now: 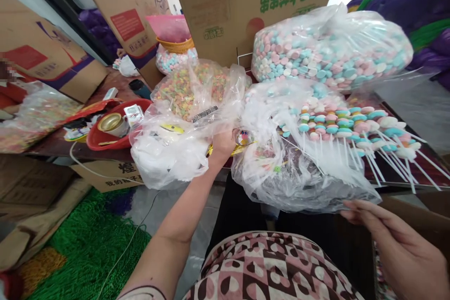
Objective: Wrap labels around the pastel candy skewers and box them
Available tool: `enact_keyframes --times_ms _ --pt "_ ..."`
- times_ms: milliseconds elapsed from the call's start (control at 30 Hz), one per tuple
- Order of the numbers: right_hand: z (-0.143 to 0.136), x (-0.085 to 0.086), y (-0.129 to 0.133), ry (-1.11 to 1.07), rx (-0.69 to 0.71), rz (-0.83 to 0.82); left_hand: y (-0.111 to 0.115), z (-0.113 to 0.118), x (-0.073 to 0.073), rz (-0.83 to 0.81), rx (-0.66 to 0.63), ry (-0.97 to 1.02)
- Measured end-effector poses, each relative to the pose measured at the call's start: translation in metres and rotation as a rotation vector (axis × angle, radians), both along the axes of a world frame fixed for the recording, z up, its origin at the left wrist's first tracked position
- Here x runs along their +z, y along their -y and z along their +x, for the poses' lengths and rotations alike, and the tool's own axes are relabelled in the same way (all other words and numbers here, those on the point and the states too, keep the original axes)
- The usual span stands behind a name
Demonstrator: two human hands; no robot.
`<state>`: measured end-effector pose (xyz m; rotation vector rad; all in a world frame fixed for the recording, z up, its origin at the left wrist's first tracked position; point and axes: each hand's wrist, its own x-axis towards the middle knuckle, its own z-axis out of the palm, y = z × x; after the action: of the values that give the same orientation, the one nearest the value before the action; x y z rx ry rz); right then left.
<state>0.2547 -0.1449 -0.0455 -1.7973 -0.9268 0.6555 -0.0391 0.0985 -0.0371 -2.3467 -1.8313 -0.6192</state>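
Note:
My left hand (224, 144) reaches in between the plastic bags, fingers curled among gold twist ties (239, 150). What it grasps is hidden. Just beyond its fingertips is a small printed picture (242, 137) under clear plastic. At the lower right, my right hand (397, 239) pinches the edge of a clear plastic bag (298, 192) between thumb and fingers. On that plastic lie several marshmallow skewers (337, 124) in pink, blue and white, their white sticks pointing toward me. A crumpled white plastic bag (165, 159) rests left of my left hand.
Behind stand a large bag of marshmallows (326, 56), a bag of small colourful candies (197, 84) and a carton (225, 14). A red basin (96, 133) holding a metal cup (113, 124) sits at left. Green strands (91, 243) cover the floor. Another person's arm shows far left.

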Motion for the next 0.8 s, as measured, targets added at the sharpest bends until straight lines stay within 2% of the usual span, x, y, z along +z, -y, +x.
enact_keyframes --times_ms 100,200,233,333,467,567,667,733,800 --pt "-0.028 0.020 -0.033 -0.230 0.181 0.019 0.025 0.018 0.011 0.151 -0.270 0.064" --pt "-0.054 0.034 -0.070 -0.385 0.377 0.092 0.056 0.049 0.016 0.268 -0.492 0.039" --pt "-0.060 0.036 -0.081 -0.399 0.424 0.116 0.067 0.059 0.017 0.267 -0.546 0.026" --pt "-0.070 0.030 -0.103 -0.323 0.428 0.166 0.091 0.081 0.019 0.233 -0.545 0.126" --pt "-0.066 0.018 -0.104 -0.430 0.321 0.216 0.102 0.084 0.027 -0.015 -0.463 0.372" --pt "-0.056 0.023 -0.097 -0.528 0.289 0.233 0.099 0.074 0.035 -0.337 -0.466 0.528" --pt "-0.048 0.033 -0.093 -0.597 0.282 0.240 0.096 0.066 0.036 -0.667 -0.501 0.751" --pt "-0.045 0.035 -0.093 -0.623 0.275 0.218 0.097 0.064 0.033 -0.783 -0.472 0.918" --pt "-0.044 0.033 -0.093 -0.620 0.275 0.193 0.098 0.065 0.031 -0.799 -0.428 1.005"
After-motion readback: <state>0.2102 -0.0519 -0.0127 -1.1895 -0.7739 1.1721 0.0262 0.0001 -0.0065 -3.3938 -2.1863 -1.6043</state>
